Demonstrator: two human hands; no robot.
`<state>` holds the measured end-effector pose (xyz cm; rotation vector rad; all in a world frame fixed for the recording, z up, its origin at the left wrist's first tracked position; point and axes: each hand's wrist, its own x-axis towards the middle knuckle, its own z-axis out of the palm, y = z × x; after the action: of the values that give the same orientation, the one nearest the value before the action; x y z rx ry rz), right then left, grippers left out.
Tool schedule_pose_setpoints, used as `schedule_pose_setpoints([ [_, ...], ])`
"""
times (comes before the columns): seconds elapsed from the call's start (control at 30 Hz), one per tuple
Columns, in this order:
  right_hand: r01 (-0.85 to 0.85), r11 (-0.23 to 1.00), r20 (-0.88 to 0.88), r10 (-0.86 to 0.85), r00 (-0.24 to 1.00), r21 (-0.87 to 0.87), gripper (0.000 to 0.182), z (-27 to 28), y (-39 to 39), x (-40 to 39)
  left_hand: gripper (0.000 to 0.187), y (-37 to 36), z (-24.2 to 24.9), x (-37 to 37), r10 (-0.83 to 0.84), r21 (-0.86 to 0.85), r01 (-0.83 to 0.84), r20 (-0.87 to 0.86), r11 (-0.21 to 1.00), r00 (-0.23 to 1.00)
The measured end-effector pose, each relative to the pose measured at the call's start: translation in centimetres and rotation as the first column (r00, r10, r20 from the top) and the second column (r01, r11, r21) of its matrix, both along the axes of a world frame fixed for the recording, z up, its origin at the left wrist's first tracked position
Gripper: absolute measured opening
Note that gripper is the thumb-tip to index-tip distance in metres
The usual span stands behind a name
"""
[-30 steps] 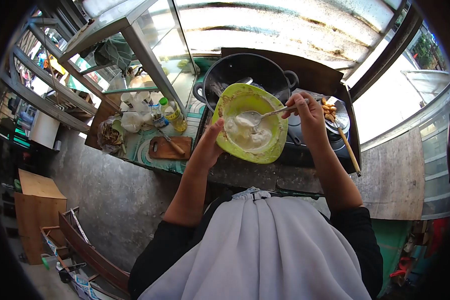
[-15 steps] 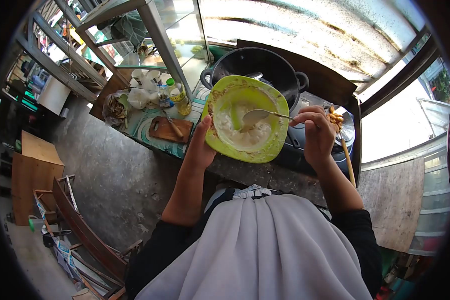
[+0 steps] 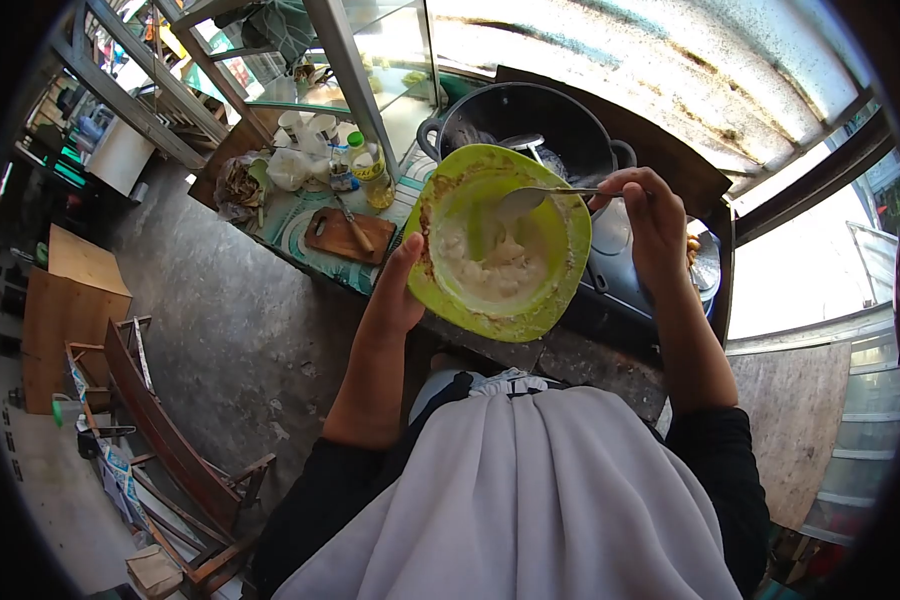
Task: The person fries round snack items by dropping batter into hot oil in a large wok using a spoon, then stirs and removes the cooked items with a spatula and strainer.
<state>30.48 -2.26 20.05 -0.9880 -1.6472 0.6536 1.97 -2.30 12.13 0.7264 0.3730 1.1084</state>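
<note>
A lime-green bowl (image 3: 548, 312) with a wide rim is held up by my left hand (image 3: 400, 290), which grips its left edge with the thumb on top. Pale, lumpy batter (image 3: 495, 265) lies inside, and brownish smears mark the rim. In the fingers of my right hand (image 3: 650, 220) is the handle of a metal spoon (image 3: 523, 202). The spoon's bowl hangs over the batter, coated whitish. Behind the green bowl sits a large black wok (image 3: 515, 105) with two loop handles, partly hidden; a metal utensil (image 3: 523, 141) rests in it.
A wooden cutting board (image 3: 340, 236) with a knife (image 3: 355, 225) lies on the patterned counter at left. Near it stand an oil bottle (image 3: 372, 175) and plastic bags (image 3: 288, 170). A gas stove (image 3: 610, 262) is beneath the wok. Fried pieces (image 3: 692, 250) sit on a metal plate at right.
My right hand and the spoon have risen, the spoon lifting from the batter toward the bowl's upper right. The camera view has shifted slightly. My left hand keeps its grip.
</note>
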Motion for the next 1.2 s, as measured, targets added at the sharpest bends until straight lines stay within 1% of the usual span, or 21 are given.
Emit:
schedule_pose_setpoints([
  [0.03,-0.029,0.999,0.055,0.03,0.998,-0.031,0.029,0.1,0.4,0.3,0.052,0.2,-0.4,0.0,0.007,-0.006,-0.007,-0.004,1.0,1.0],
  [0.13,-0.138,0.979,-0.024,0.136,0.99,-0.148,0.029,-0.2,1.7,1.2,0.052,-0.1,0.2,0.7,0.036,-0.008,-0.036,-0.014,0.999,0.999],
  [0.17,-0.127,0.97,-0.053,0.119,0.992,-0.208,0.029,-0.4,1.8,1.1,0.053,-0.3,0.5,1.1,0.047,-0.004,-0.047,-0.017,0.999,0.999],
  [0.23,-0.108,0.939,-0.107,0.077,0.991,-0.327,0.029,-0.9,1.9,0.4,0.054,-0.2,0.3,1.6,0.051,-0.073,-0.054,-0.044,0.996,0.998],
  [0.33,-0.115,0.938,-0.111,0.082,0.99,-0.327,0.026,-1.5,2.2,0.4,0.056,-0.1,-0.2,2.3,0.042,-0.124,-0.055,-0.105,0.991,0.994],
  [0.43,-0.125,0.919,-0.189,0.057,0.98,-0.373,0.025,-2.2,3.1,0.9,0.058,0.0,-0.2,2.6,0.041,-0.14,-0.063,-0.157,0.988,0.987],
  [0.53,-0.1,0.913,-0.299,-0.025,0.954,-0.395,0.025,-3.1,4.1,2.2,0.059,-0.1,-0.1,2.8,0.065,-0.136,-0.088,-0.165,0.987,0.984],
  [0.67,-0.114,0.867,-0.508,-0.173,0.844,-0.485,0.024,-4.6,5.6,3.8,0.059,-0.1,-0.9,2.2,0.112,-0.147,-0.128,-0.109,0.981,0.988],
  [0.73,-0.117,0.83,-0.568,-0.262,0.78,-0.545,0.023,-5.3,6.5,4.8,0.059,0.0,-1.7,1.2,0.169,-0.166,-0.188,-0.124,0.968,0.978],
  [0.83,-0.052,0.817,-0.589,-0.369,0.719,-0.575,0.021,-7.5,8.6,6.5,0.059,-0.4,-1.8,-0.4,0.218,-0.184,-0.239,-0.126,0.954,0.968],
  [0.93,0.211,0.826,-0.368,-0.442,0.818,-0.522,0.023,-11.2,11.2,8.5,0.059,-0.7,-1.9,-1.7,0.281,-0.191,-0.305,-0.142,0.933,0.949],
  [1.0,0.348,0.851,-0.2,-0.449,0.871,-0.393,0.025,-14.5,13.2,9.8,0.06,-0.9,-2.5,-3.0,0.299,-0.173,-0.324,-0.152,0.93,0.942],
  [1.03,0.404,0.859,-0.112,-0.456,0.883,-0.316,0.027,-15.2,13.8,9.6,0.06,-1.0,-2.4,-3.4,0.313,-0.174,-0.336,-0.146,0.926,0.939],
  [1.13,0.48,0.833,0.119,-0.466,0.877,-0.277,0.029,-16.2,14.8,9.1,0.059,-1.5,-2.4,-4.2,0.379,-0.197,-0.401,-0.139,0.895,0.915],
  [1.17,0.48,0.83,0.121,-0.465,0.877,-0.285,0.03,-17.0,15.7,9.1,0.059,-1.7,-2.2,-4.3,0.388,-0.192,-0.409,-0.138,0.892,0.911],
  [1.2,0.482,0.822,0.165,-0.453,0.876,-0.305,0.031,-17.2,16.4,8.8,0.059,-1.9,-1.9,-4.3,0.397,-0.187,-0.418,-0.138,0.889,0.907],
])
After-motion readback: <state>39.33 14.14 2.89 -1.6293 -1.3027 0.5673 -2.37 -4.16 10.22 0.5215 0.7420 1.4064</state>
